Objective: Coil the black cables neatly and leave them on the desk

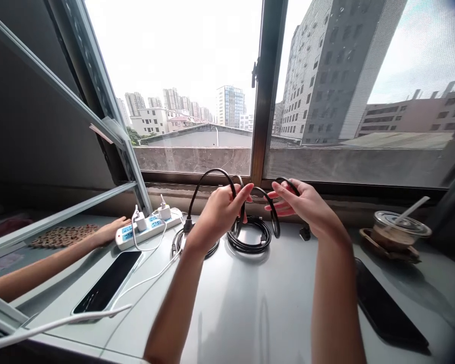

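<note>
My left hand [229, 202] is closed, pinching a black cable [217, 170] between thumb and fingers. From it the cable arches left and down to a black connector [188, 224]. My right hand [298, 202] is raised to the right, its fingers curved around another stretch of the same cable, with a loop hanging between both hands. Below my hands lies a coiled black cable [249, 247] on the white table [246, 313]. A second black coil [178, 241] is partly hidden behind my left wrist. Near my right wrist sits a black plug [305, 232].
At left are a power strip [149, 228] with white chargers, a phone [108, 283] and a white cord [151, 278]. Another person's hand [116, 227] touches the strip's side. To the right are an iced drink cup [396, 230] and a black phone [389, 303]. A window stands behind.
</note>
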